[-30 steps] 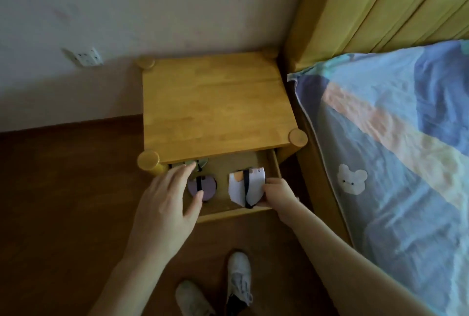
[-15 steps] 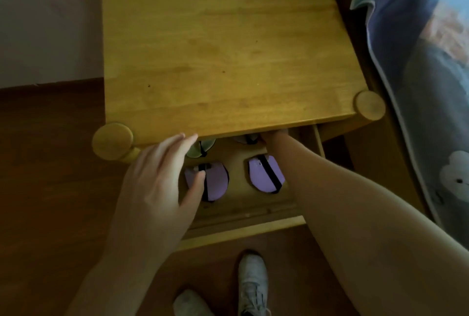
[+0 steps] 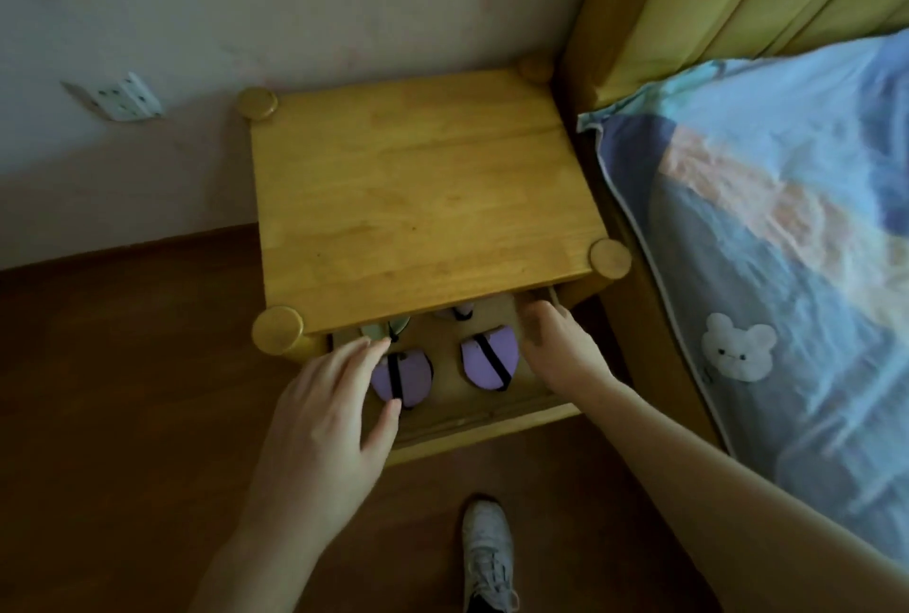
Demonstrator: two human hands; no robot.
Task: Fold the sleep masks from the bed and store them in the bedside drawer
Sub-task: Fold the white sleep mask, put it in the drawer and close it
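Head view looks down on the half-open wooden bedside drawer (image 3: 492,420), where two folded purple sleep masks with black straps lie side by side: one on the left (image 3: 403,379), one on the right (image 3: 492,361). Two more peek out at the far edge under the yellow wooden nightstand top (image 3: 418,204). The left hand (image 3: 324,425) hovers, fingers spread, over the left mask; the right hand (image 3: 556,347), fingers loosely apart, holds nothing. The masks look light, soft and springy; pinching across the fold would likely keep them shut.

Nightstand (image 3: 418,199): light wood, smooth, satin sheen. Drawer (image 3: 487,415): same wood. Sleep masks (image 3: 492,361): matt purple cloth, black straps. Floor (image 3: 123,391): dark wood. Bed cover (image 3: 787,219): soft matt cloth.
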